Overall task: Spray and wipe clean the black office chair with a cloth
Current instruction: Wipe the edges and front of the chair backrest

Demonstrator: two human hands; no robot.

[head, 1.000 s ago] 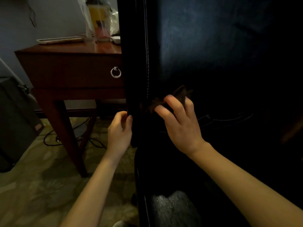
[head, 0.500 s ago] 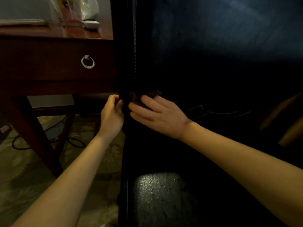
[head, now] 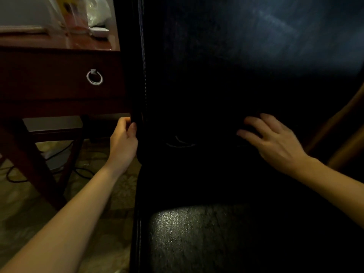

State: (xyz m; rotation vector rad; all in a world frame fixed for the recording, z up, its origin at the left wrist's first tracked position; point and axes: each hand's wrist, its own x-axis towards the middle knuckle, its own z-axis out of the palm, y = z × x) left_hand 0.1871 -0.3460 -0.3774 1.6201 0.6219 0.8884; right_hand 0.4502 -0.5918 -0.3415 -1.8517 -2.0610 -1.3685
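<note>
Black leather under both hands: the left hand point(head: 123, 142) curls round the left edge of the office chair point(head: 216, 66) backrest, steadying it; the right hand point(head: 273, 142) lies spread, fingers straight, pressed on the lower backrest, the cloth beneath not discernible. Judged mid-wipe; the next stroke calls for even pressure above the seat point(head: 197, 233) crease. The desk point(head: 59, 75) stands close left, a brown arm point(head: 344, 134) bounds the right; open room lies upward

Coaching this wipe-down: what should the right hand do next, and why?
Probably sweep the right hand rightward along the black leather chair backrest: it lies flat low on it, fingers spread, while the left hand grips its left edge, steadying it.
</note>
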